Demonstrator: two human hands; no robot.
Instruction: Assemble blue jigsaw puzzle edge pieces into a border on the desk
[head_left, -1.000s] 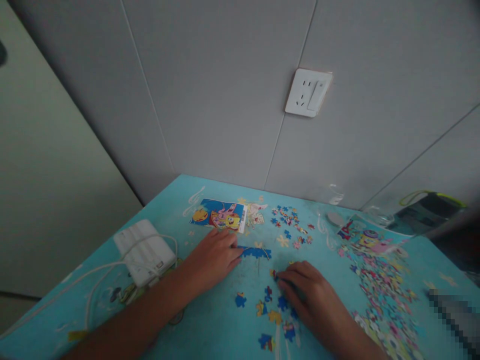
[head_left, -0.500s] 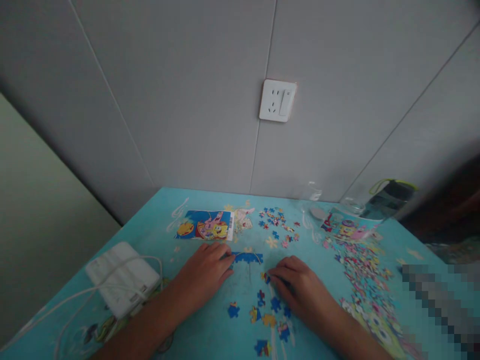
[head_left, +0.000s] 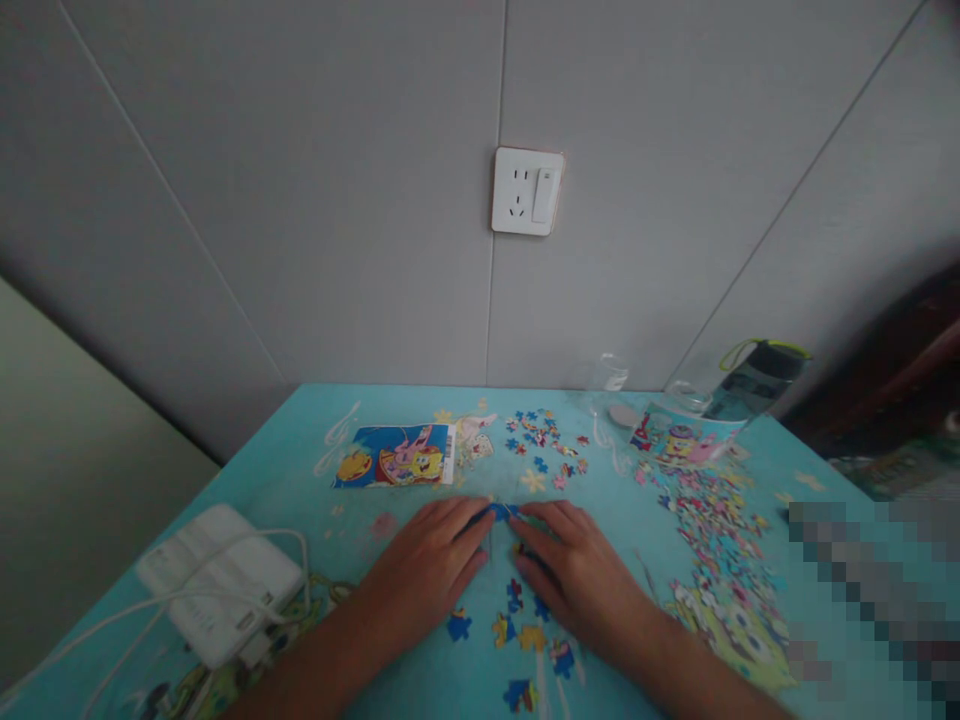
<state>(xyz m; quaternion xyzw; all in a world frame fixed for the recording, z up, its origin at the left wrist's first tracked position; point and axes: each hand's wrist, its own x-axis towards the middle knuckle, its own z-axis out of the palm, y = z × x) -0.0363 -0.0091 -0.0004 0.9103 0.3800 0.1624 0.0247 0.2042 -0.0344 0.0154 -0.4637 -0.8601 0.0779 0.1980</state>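
Pressure is what worries me most from my remote seat. On my feed the left hand (head_left: 431, 550) and the right hand (head_left: 577, 550) come in from either side to a short blue puzzle strip (head_left: 503, 512), which lies flat on the counter (head_left: 615, 510) with only its middle showing between the fingertips. Both hands are bent over its ends; I cannot tell whether they pinch it or merely rest on it. If one side pushed harder than the other, I judge the strip could buckle at a seam or slide askew.

A small half-hidden piece (head_left: 519, 550) sits just under the right fingers, and I cannot make out whether they touch it. A careless sweep of that thumb could flip it or carry it off.

Nearer the camera, between the forearms, lie loose pieces: a blue one (head_left: 460, 625) beside the left wrist, a yellow one (head_left: 532, 638) and a blue-and-yellow one (head_left: 520, 695). Drawing either arm straight back and low could scatter these.

To my right, the forearm lies close to the big pile of pieces (head_left: 720, 540); an elbow swung outward could drag some away or mix them in with the few near the hands. On the other side, a white cable (head_left: 97, 625) loops from a white box (head_left: 217, 580) near the left forearm, and a snag there could tug the box across the counter.
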